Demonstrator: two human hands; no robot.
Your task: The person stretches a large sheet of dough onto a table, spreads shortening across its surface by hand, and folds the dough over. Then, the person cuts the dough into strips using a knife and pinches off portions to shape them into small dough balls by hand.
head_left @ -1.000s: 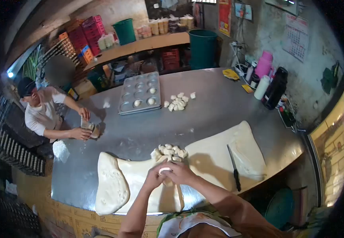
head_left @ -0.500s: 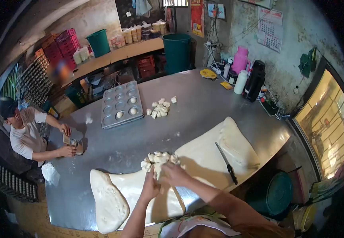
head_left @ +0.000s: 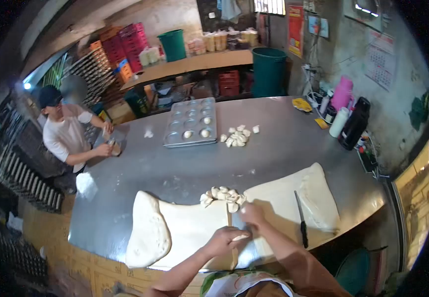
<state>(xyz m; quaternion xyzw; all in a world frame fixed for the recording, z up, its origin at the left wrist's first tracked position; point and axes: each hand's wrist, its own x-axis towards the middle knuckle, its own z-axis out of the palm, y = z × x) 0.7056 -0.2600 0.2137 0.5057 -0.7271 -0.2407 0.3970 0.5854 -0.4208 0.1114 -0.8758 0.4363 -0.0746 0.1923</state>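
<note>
My left hand [head_left: 224, 240] is over the right edge of the left dough sheet [head_left: 194, 222], its fingers closed on a small pale piece of dough [head_left: 240, 237]. My right hand [head_left: 252, 214] is curled and blurred at the left edge of the right dough sheet [head_left: 276, 198]; what its fingers hold, if anything, is hidden. Just beyond my hands lies a heap of dough pieces [head_left: 223, 195]. A knife [head_left: 301, 218] with a black handle rests on the right sheet.
Across the metal table [head_left: 140, 173], a muffin tray [head_left: 190, 123] holds a few dough balls beside another dough pile [head_left: 236, 136]. A co-worker [head_left: 68, 131] handles something at the left end. Flasks [head_left: 343, 94] and bottles stand along the right wall.
My hands, together near the dough heap before, are now apart: the left is nearer my body with a dough piece, the right is farther right. The view has shifted left.
</note>
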